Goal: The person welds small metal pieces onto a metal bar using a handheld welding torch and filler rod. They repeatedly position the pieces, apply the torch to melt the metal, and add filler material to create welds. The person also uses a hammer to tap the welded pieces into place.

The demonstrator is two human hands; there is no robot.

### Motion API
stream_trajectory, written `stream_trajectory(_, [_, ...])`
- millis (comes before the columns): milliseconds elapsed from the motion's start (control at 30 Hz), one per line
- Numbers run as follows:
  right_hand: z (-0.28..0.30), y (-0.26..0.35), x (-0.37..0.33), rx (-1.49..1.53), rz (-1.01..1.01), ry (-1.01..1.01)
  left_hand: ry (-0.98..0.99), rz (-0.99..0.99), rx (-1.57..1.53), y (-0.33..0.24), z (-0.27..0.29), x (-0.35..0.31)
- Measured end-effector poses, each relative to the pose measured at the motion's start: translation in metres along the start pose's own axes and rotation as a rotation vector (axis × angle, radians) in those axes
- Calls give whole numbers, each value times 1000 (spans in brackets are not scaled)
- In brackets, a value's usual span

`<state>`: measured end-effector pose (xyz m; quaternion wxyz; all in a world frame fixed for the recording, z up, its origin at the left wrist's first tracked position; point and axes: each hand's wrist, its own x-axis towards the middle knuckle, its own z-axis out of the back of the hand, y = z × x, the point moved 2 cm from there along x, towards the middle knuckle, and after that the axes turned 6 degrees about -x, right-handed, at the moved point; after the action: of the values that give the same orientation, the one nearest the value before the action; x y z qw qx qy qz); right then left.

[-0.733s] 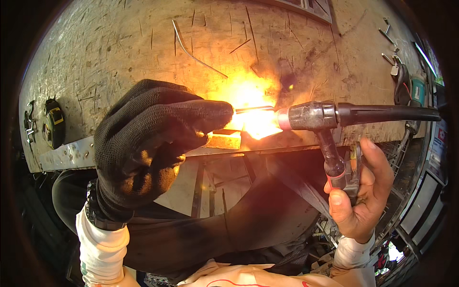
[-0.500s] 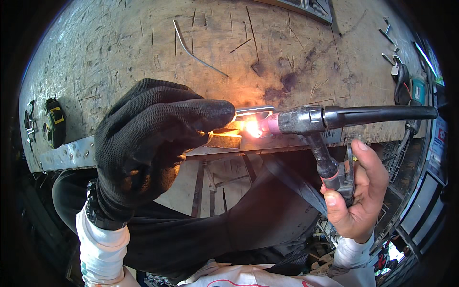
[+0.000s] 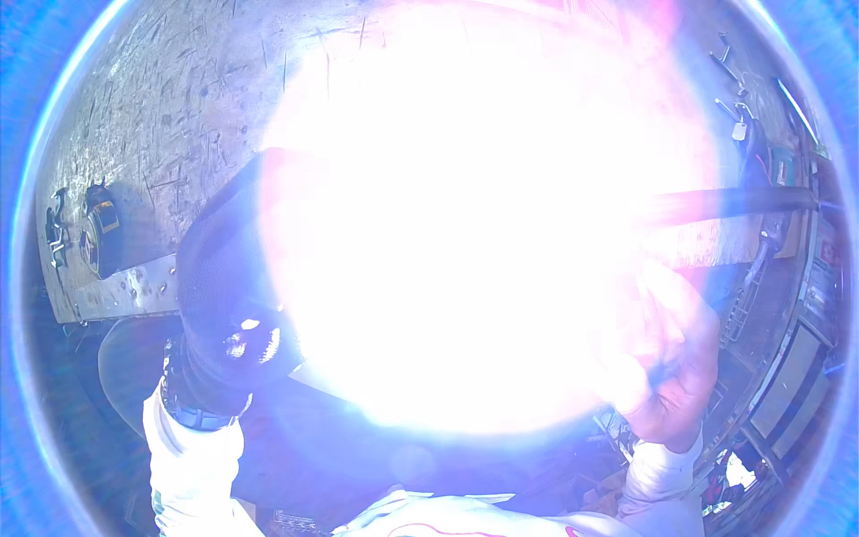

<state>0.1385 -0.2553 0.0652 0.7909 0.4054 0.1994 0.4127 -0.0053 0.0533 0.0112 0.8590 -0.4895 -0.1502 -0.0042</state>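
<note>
A huge white glare covers the middle of the view and hides the work and the tip of the welding torch. Only the dark rear end of the torch (image 3: 725,205) shows, to the right of the glare. My bare right hand (image 3: 684,367) is partly washed out, its fingers curled round the torch handle below. On the left is my left hand (image 3: 219,277) in a black knit glove, at the workbench's near edge. Its fingertips vanish in the light; half a second ago they were bent closed at a small metal piece beside the arc.
On the wooden workbench (image 3: 197,116), a tape measure (image 3: 103,231) and small metal parts (image 3: 56,228) lie at the left. A metal strip (image 3: 134,291) runs along the near edge. Keys with a tag (image 3: 739,131) lie at the far right, near a rack (image 3: 743,295).
The small orange glow at the torch tip has flared into a blinding white arc with blue and pink fringes. Both hands stay in nearly the same place.
</note>
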Motion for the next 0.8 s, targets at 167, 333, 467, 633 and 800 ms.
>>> stream_trajectory(167, [-3,1,-5,137,-157,-15,64,-16,-3,-12,-5,14])
stream_trajectory(333, [0,3,-10,188,-278,-85,111,-106,65,-19,-4,28])
stream_trajectory(467, [1,0,-8,187,-222,-49,129,-151,70,-18,-3,30])
stream_trajectory(633, [-1,-3,-8,190,-173,7,121,-105,70,-20,-5,29])
stream_trajectory(800, [0,-4,-8,175,-187,22,98,-102,64,-21,-6,30])
